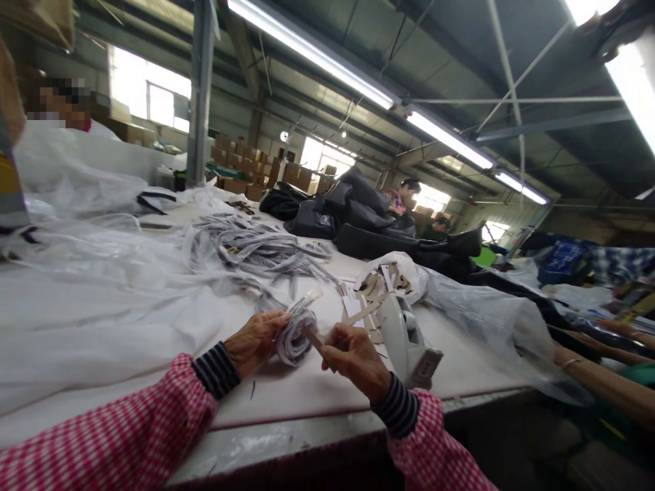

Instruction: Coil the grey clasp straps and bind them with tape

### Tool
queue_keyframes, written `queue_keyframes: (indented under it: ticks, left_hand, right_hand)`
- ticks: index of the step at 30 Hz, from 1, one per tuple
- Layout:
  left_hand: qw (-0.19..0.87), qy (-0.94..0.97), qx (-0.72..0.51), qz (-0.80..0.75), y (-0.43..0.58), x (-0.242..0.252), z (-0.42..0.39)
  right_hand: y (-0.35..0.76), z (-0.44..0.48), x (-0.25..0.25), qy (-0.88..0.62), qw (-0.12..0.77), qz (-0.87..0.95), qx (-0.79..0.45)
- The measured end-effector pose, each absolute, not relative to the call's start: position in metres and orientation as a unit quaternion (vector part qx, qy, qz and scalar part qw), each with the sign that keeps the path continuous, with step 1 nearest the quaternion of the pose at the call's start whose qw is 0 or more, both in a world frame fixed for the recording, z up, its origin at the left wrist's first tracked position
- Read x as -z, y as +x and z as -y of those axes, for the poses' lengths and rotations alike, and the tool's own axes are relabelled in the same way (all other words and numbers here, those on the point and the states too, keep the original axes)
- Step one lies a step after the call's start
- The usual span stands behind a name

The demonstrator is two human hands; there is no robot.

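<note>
A grey-and-clear strip is wound into a coil (295,339) above the front of the white table. The fingers of my left hand (260,335) are closed on the coil's left side, where a loose end of strip sticks up. Pinched in my right hand (355,358) is a flat brown cardboard strip (313,337), its far end at the coil's middle. Whether that end sits inside the winding or only against it, I cannot tell. Just beyond my right hand stands a pale tape dispenser (402,337), beside a pile of cut cardboard strips (364,310).
Behind the coil lies a tangled heap of grey strips (240,242). A plastic bag (417,273) holds more cardboard pieces. Black bundles (348,204) are piled farther back. Clear plastic sheeting (475,317) and a co-worker's arm (593,375) are on the right.
</note>
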State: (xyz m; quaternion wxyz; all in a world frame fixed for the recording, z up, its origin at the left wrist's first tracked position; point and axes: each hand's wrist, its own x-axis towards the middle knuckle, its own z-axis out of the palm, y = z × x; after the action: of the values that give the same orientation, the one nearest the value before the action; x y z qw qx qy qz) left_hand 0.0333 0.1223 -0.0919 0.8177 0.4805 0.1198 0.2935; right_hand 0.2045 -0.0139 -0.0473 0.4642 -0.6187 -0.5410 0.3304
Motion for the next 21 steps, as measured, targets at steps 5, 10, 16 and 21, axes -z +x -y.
queue_keyframes:
  ticks: [5,10,16,21]
  left_hand:
    - [0.821,0.459,-0.307,-0.143,0.029,0.089,-0.123]
    - [0.811,0.472,-0.315,-0.145,0.025,0.089,-0.128]
    - [0.779,0.531,-0.297,-0.153,0.027,0.087,-0.121]
    - [0.731,0.588,-0.315,-0.147,0.026,0.084,-0.122]
  right_hand:
    - [0.195,0.007,0.050,-0.619,0.477,0.491,-0.384]
    - [0.198,0.008,0.049,-0.626,0.488,0.465,-0.392]
    - [0.189,-0.006,0.055,-0.593,0.538,0.451,-0.393]
    - [0.180,-0.011,0.059,-0.561,0.575,0.467,-0.370]
